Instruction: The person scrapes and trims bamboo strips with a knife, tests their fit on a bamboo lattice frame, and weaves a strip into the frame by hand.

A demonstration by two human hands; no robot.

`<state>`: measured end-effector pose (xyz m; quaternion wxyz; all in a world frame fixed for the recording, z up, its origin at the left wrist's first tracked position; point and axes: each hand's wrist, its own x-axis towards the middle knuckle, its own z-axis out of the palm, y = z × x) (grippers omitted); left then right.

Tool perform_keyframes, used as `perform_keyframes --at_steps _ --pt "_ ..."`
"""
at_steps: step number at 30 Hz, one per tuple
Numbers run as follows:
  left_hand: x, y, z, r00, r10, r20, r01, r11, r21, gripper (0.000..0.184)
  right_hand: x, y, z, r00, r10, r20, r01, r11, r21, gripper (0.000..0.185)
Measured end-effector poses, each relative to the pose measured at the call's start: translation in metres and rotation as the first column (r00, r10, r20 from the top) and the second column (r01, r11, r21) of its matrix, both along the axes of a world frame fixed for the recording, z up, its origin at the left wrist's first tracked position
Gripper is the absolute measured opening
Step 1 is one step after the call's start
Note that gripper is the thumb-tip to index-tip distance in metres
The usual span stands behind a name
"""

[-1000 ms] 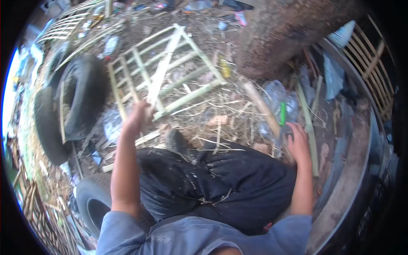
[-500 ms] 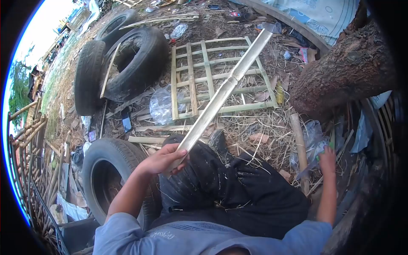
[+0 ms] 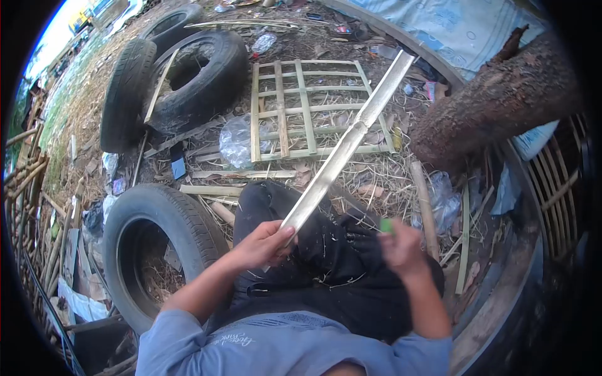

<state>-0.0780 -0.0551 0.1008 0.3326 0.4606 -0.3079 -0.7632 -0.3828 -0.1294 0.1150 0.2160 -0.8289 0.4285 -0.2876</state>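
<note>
My left hand (image 3: pixel 266 243) is closed around the near end of a split bamboo length (image 3: pixel 332 156), its pale hollow face up. The strip slants up and away to the right, over my lap and the bamboo lattice (image 3: pixel 310 119) on the ground. Over my right thigh, my right hand (image 3: pixel 403 247) is blurred, its fingers wrapped round a green-handled knife (image 3: pixel 386 225). Its blade is smeared and hard to make out, seeming to point toward the bamboo. A gap separates the right hand from the bamboo.
A tyre (image 3: pixel 163 244) lies by my left leg; more tyres (image 3: pixel 200 81) stand beyond. At the right are a thick tree trunk (image 3: pixel 495 94), a round stick (image 3: pixel 425 203) and clear plastic (image 3: pixel 444 203). Straw and bamboo scraps (image 3: pixel 216 190) litter the ground.
My right hand has lifted from the ground at the far right and swung left over my lap, bringing the green-handled knife. The bamboo has shifted slightly, still in my left hand.
</note>
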Motion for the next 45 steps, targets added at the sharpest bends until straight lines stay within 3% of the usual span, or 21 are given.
perform_keyframes --at_steps 2,3,6,8,11,12,14,17,20,22,26,28,30,32,39,42,43,44,45 --pt "-0.005 0.01 0.003 0.998 -0.031 0.047 0.031 0.999 0.008 0.03 0.041 0.011 -0.014 0.99 0.14 -0.006 -0.141 0.989 -0.043 0.037" --pt "-0.006 0.019 0.002 0.993 0.0 0.114 0.006 0.999 -0.049 0.029 0.047 0.009 -0.024 0.991 0.131 0.004 -0.131 0.991 -0.037 0.037" --pt "0.002 0.033 0.005 0.98 0.045 0.195 -0.022 0.993 -0.118 0.027 0.065 -0.011 -0.052 0.955 0.246 -0.164 -0.285 0.913 -0.291 0.039" --pt "0.009 0.041 -0.01 0.958 0.096 0.27 -0.072 0.992 -0.101 0.027 0.077 -0.022 -0.062 0.946 0.248 -0.209 -0.31 0.882 -0.355 0.04" --pt "0.014 0.038 -0.007 0.965 0.162 0.206 -0.149 0.986 -0.08 0.029 0.087 -0.045 -0.071 0.954 0.218 -0.205 -0.286 0.863 -0.417 0.041" --pt "0.015 0.039 -0.005 0.957 0.192 0.217 -0.183 0.981 -0.065 0.029 0.085 -0.056 -0.072 0.952 0.222 -0.21 -0.292 0.863 -0.412 0.041" --pt "0.025 0.043 -0.019 0.973 0.197 0.117 -0.195 0.98 -0.029 0.029 0.073 -0.08 -0.071 0.971 -0.063 -0.23 -0.036 0.914 -0.404 0.042" --pt "0.031 0.047 -0.021 0.969 0.167 0.184 -0.166 0.986 -0.019 0.029 0.066 -0.085 -0.069 0.973 -0.059 -0.224 -0.034 0.92 -0.391 0.039" --pt "0.035 0.047 -0.02 0.989 0.145 0.024 -0.146 0.987 0.074 0.029 0.073 -0.069 -0.063 0.953 -0.119 -0.277 0.011 0.931 -0.364 0.041" --pt "0.047 0.047 -0.028 0.993 0.11 0.028 -0.113 0.983 0.146 0.031 0.083 -0.045 -0.06 0.957 -0.111 -0.27 0.027 0.955 -0.294 0.039" --pt "0.043 0.048 -0.037 0.981 0.021 0.192 -0.042 0.993 0.107 0.035 0.104 -0.007 -0.075 0.926 0.244 -0.288 -0.303 0.935 -0.183 0.036" --pt "0.041 0.05 -0.046 0.986 0.015 0.166 -0.035 0.992 0.123 0.036 0.103 -0.021 -0.084 0.933 0.205 -0.296 -0.273 0.939 -0.211 0.037" --pt "0.042 0.057 -0.053 0.952 0.014 0.307 -0.039 0.996 0.077 0.036 0.084 -0.062 -0.095 0.935 -0.01 -0.354 -0.146 0.899 -0.413 0.037" --pt "0.044 0.057 -0.07 0.948 0.009 0.317 -0.039 0.995 0.089 0.036 0.069 -0.086 -0.112 0.92 -0.112 -0.375 -0.078 0.886 -0.456 0.042" --pt "0.038 0.04 -0.082 0.986 -0.011 0.169 -0.011 0.991 0.131 0.035 0.052 -0.096 -0.106 0.931 -0.171 -0.323 -0.039 0.832 -0.554 0.041" --pt "0.043 0.037 -0.093 0.994 -0.032 0.109 0.012 0.983 0.182 0.035 0.065 -0.075 -0.115 0.932 -0.219 -0.288 0.085 0.906 -0.414 0.04" --pt "0.043 0.036 -0.095 0.993 -0.034 0.109 0.013 0.983 0.182 0.035 0.073 -0.063 -0.117 0.959 -0.196 -0.207 0.137 0.954 -0.265 0.04" --pt "0.043 0.035 -0.097 0.994 -0.033 0.106 0.012 0.982 0.188 0.034 0.077 -0.055 -0.116 0.958 -0.2 -0.206 0.142 0.954 -0.265 0.04" --pt "0.043 0.036 -0.098 0.994 -0.034 0.105 0.012 0.98 0.198 0.034 0.081 -0.046 -0.114 0.987 -0.06 -0.15 0.043 0.993 -0.113 0.04"
